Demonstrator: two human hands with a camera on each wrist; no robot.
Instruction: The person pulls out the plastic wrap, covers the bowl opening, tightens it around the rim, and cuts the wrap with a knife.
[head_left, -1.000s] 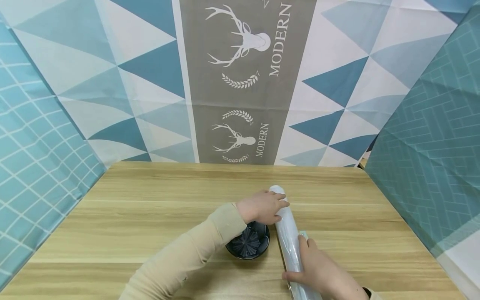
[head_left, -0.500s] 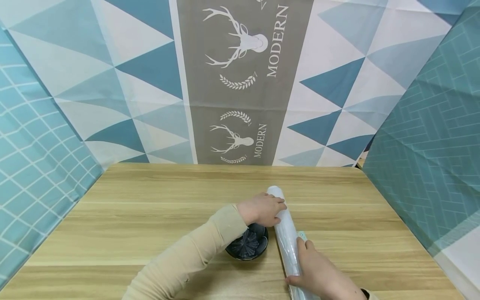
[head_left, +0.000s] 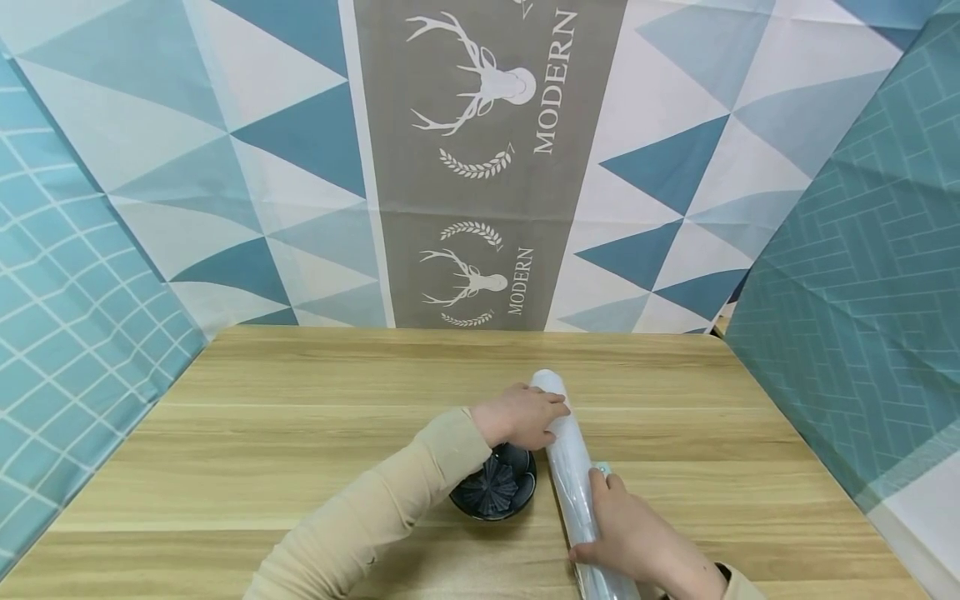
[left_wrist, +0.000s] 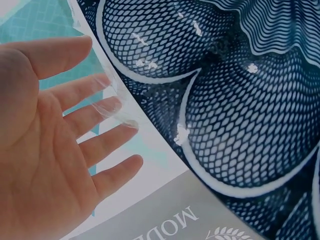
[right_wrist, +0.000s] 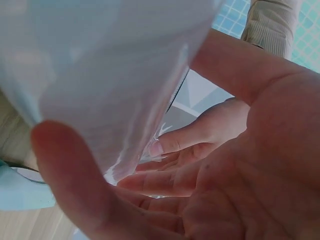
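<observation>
Beside the roll (head_left: 570, 458), patterned bowl (head_left: 495, 489)

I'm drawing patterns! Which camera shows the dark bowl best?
Left wrist view: the dark bowl is big, with clear petal and net patterns, though cut off by the frame. The head view shows it smaller, partly behind the left sleeve. I can't make it out in the right wrist view.

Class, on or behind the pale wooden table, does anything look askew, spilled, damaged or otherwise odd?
The creased grey-brown backdrop strip behind the pale wooden table looks odd: its white deer heads and MODERN lettering lie sideways. I see no spill or breakage around the round dark patterned bowl or the long white plastic roll.
</observation>
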